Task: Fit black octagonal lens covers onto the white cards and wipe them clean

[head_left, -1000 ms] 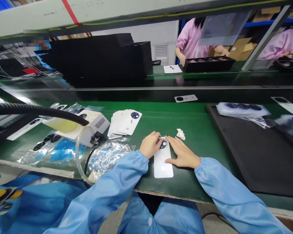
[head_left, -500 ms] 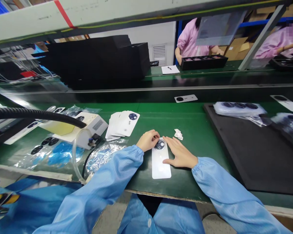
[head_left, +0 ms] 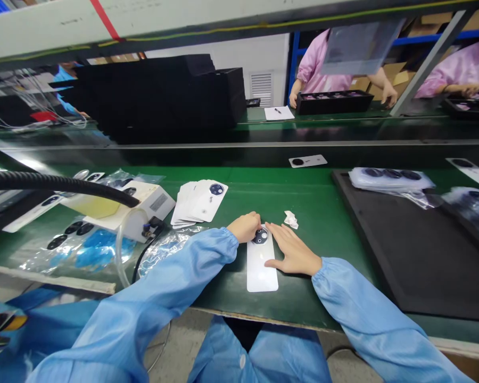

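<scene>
As half a second ago, the left hand stays curled on the lens ring of the white card, the right hand lying open against the card; a card stack sits nearby on the counter.

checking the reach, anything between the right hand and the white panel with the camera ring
Nothing visible. The right hand touches the upper right edge of the white phone back panel, and the left hand sits at its dark round camera ring. A crumpled white tissue lies beyond the right fingers, not between them.
</scene>
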`<state>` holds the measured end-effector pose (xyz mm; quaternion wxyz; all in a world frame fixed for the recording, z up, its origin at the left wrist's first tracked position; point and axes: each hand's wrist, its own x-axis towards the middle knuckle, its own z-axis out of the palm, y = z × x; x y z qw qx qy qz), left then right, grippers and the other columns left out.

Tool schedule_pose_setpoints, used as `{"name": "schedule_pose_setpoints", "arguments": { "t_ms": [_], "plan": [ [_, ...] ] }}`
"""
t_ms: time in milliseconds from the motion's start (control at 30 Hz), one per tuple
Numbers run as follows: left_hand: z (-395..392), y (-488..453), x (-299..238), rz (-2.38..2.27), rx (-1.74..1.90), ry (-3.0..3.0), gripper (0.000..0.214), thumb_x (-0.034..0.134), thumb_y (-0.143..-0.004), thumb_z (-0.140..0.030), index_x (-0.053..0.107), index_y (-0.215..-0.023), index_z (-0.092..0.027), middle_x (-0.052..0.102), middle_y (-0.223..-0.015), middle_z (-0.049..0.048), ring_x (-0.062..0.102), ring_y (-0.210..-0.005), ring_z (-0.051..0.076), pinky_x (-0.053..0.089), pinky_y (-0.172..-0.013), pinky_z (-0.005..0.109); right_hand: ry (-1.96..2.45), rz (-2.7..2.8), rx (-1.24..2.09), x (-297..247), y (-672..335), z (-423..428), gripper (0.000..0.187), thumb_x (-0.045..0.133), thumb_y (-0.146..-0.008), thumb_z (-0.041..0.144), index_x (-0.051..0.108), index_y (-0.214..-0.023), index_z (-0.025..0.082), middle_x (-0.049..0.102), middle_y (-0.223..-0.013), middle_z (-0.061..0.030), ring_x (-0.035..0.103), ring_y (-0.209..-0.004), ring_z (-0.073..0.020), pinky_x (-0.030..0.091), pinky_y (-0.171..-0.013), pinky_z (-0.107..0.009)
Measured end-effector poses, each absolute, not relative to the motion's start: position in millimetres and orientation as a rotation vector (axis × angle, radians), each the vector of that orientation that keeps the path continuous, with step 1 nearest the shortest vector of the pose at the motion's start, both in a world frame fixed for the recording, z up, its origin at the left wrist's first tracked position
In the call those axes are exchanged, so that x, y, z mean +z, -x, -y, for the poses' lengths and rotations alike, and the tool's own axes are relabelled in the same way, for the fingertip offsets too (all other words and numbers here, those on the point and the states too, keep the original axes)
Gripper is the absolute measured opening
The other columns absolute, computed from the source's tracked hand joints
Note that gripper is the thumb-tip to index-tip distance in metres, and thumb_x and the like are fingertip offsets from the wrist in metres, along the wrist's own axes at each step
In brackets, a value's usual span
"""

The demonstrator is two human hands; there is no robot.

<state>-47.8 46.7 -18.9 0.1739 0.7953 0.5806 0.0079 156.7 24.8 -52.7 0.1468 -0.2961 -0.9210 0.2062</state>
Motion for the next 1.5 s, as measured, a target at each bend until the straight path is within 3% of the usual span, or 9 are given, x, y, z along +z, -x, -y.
{"name": "schedule_pose_setpoints", "arguments": {
  "t_ms": [300,533,767,967,1133,1267,1500],
  "plan": [
    [-28,44,-30,-1.701,0.046,-2.494,0.026,0.057,-0.092,-0.029,0.058,-0.114,-0.015,0.061,-0.113,0.0082,0.063,-0.095,0.02,0.055,-0.079,0.039,0.902,2.648,0.584,-51,-152,-22,0.103,0.067,-0.075,0.056,0.013,-0.15,0.009,0.03,-0.15,-0.0239,0.027,-0.14,-0.0331,0.021,-0.115,-0.054],
    [-10,49,-27,-1.649,0.034,-2.623,0.019,0.056,-0.092,-0.024,0.058,-0.107,-0.013,0.06,-0.107,0.0065,0.062,-0.088,0.017,0.054,-0.07,0.032,0.933,2.647,0.586,-50,-151,-21,0.105,0.067,-0.074,0.058,0.014,-0.15,0.009,0.031,-0.15,-0.023,0.027,-0.14,-0.0333,0.021,-0.115,-0.054],
    [22,50,-16,-1.511,0.065,-2.688,0.016,0.036,-0.097,-0.014,0.052,-0.096,-0.014,0.056,-0.099,0.011,0.06,-0.09,0.024,0.05,-0.059,0.03,0.954,2.648,0.57,-50,-150,-20,0.106,0.069,-0.073,0.058,0.017,-0.149,0.004,0.03,-0.15,-0.0244,0.028,-0.14,-0.0324,0.02,-0.116,-0.051],
    [64,48,0,-1.464,0.263,-2.552,0.013,0.036,-0.096,-0.018,0.046,-0.088,-0.02,0.058,-0.09,0.0054,0.062,-0.079,0.021,0.046,-0.055,0.028,0.952,2.646,0.558,-52,-149,-19,0.105,0.065,-0.075,0.06,0.015,-0.149,0.005,0.028,-0.151,-0.0221,0.027,-0.141,-0.0311,0.019,-0.117,-0.05],
    [68,66,7,-1.644,0.602,-2.208,0.011,0.034,-0.098,-0.022,0.042,-0.09,-0.022,0.058,-0.071,-0.0032,0.062,-0.059,0.013,0.05,-0.056,0.023,0.956,2.653,0.547,-54,-150,-20,0.107,0.066,-0.075,0.06,0.013,-0.15,0.006,0.028,-0.152,-0.0204,0.026,-0.141,-0.0307,0.019,-0.117,-0.049],
    [78,97,7,-1.829,0.816,-1.937,0.013,0.04,-0.097,-0.032,0.047,-0.096,-0.021,0.062,-0.073,-0.003,0.064,-0.054,0.01,0.05,-0.049,0.018,0.943,2.658,0.541,-55,-151,-21,0.105,0.064,-0.076,0.061,0.011,-0.151,0.009,0.027,-0.153,-0.0196,0.026,-0.141,-0.031,0.019,-0.117,-0.05],
    [113,178,-25,-2.464,1.035,-1.618,0.023,0.047,-0.089,-0.033,0.054,-0.104,-0.017,0.063,-0.079,0.0032,0.065,-0.061,0.016,0.053,-0.058,0.028,0.909,2.655,0.551,-59,-153,-23,0.099,0.059,-0.081,0.06,0.006,-0.152,0.015,0.026,-0.153,-0.0176,0.023,-0.142,-0.0313,0.018,-0.117,-0.053]
  ]
}}
